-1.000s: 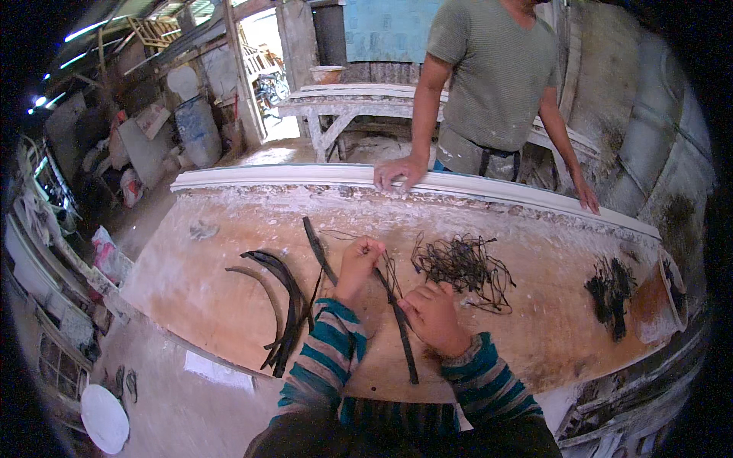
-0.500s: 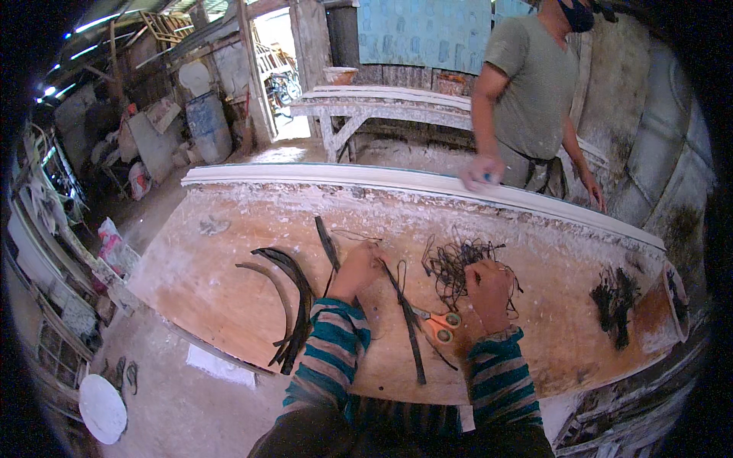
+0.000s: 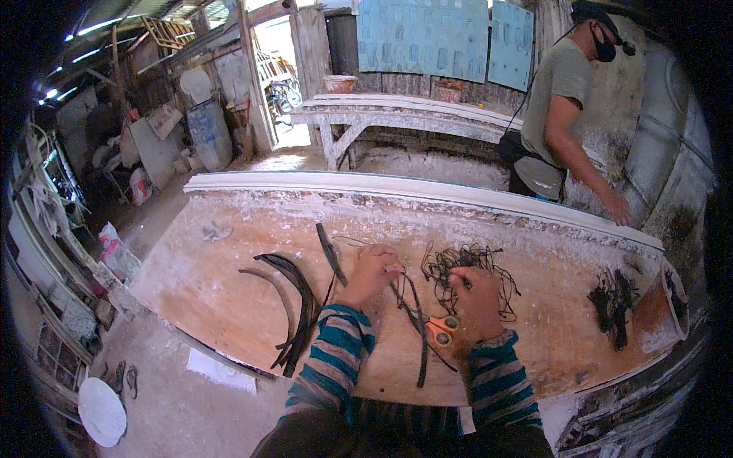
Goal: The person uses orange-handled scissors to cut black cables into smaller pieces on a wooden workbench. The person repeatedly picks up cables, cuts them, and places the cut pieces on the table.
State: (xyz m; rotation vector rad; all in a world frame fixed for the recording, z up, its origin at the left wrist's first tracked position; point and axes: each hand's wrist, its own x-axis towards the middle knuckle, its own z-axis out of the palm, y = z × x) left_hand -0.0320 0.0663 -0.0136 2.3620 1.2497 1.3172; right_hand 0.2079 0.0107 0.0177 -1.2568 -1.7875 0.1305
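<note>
My left hand (image 3: 370,276) is closed in a pinch on a thin black strip (image 3: 422,355), which hangs from the fingertips toward the near edge of the table. My right hand (image 3: 478,304) is curled closed beside a tangle of thin black cords (image 3: 450,263); whatever its fingers hold is hidden. Between the hands lie scissors (image 3: 441,331) with orange handles, their blades partly under the strip. Left of my left hand rests a bundle of curved black strips (image 3: 299,301). Another flat black strip (image 3: 329,248) lies just beyond my left wrist.
A long white moulding (image 3: 366,183) runs along the table's far edge. At the right, a bunch of short black cords (image 3: 613,305) lies beside a tipped terracotta pot (image 3: 655,317). Beyond the moulding stands a masked co-worker (image 3: 561,114). A white bench (image 3: 397,114) stands behind.
My left hand has shifted slightly right with the strip, and my right hand has moved a little left. The co-worker has turned and moved right, one hand leaving the middle of the moulding.
</note>
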